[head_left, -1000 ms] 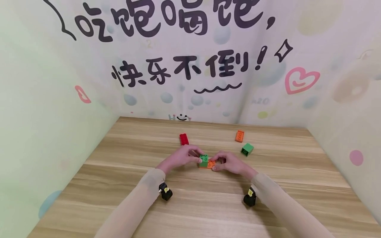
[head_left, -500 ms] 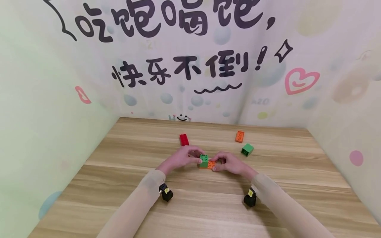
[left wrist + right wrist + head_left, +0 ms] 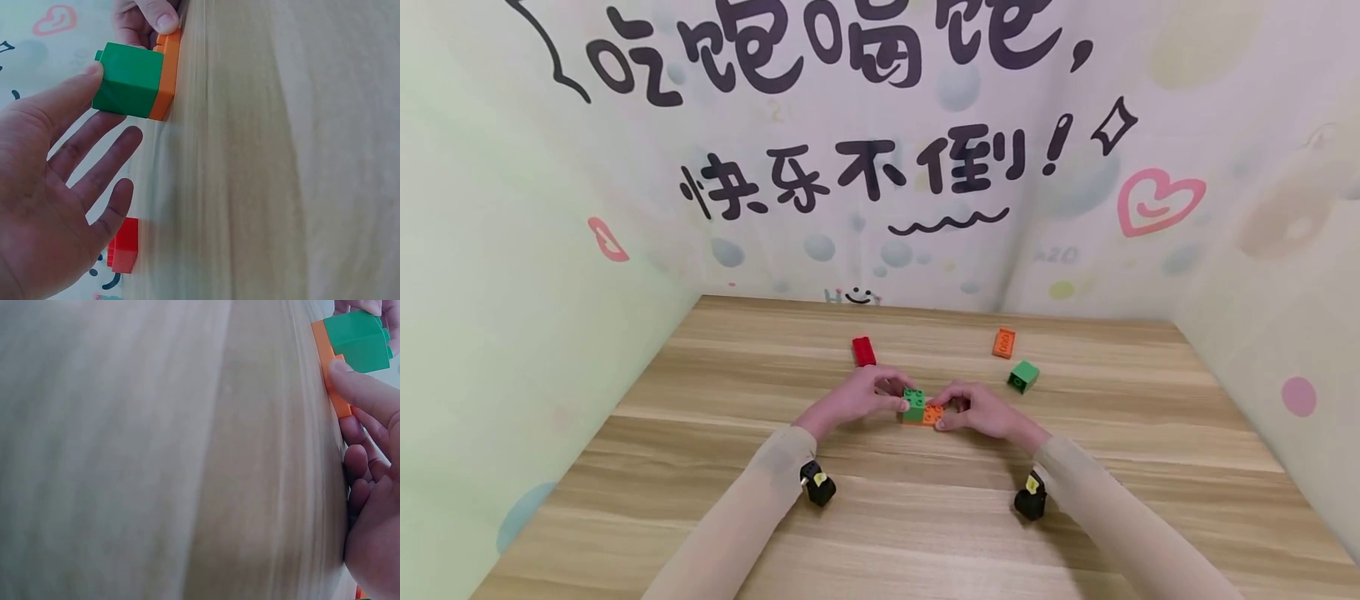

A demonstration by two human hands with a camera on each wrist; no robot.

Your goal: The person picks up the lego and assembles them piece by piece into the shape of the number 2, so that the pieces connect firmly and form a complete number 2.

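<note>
1. Green block (image 3: 913,406): sits studs up on the left half of the orange plate (image 3: 934,414), between both hands near the middle of the table (image 3: 917,533); flat against the plate, without a visible gap in the left wrist view.
2. Orange plate: lies flat on the table, right half uncovered, studs showing.
3. Left hand (image 3: 863,393): pinches the green block between thumb and forefinger, thumb on the near side; in the left wrist view, holds the remaining fingers out, spread apart.
4. Right hand (image 3: 983,412): pinches the right end of the orange plate, thumb at the near edge; in the right wrist view, keeps the other fingers curled, low by the table.
5. Red block (image 3: 863,351): lies studs up, just beyond the left hand.
6. Second orange plate (image 3: 1003,342): lies underside up toward the back, well right of the red block.
7. Second green block (image 3: 1024,377): rests on its side beyond the right hand, near the second orange plate, hollow underside turned toward the person.
8. Sleeves (image 3: 737,508): pale, with a black device (image 3: 818,487) at each wrist.
9. Back wall (image 3: 805,275): printed with dark lettering (image 3: 872,170), bubbles and a pink heart (image 3: 1160,204).
</note>
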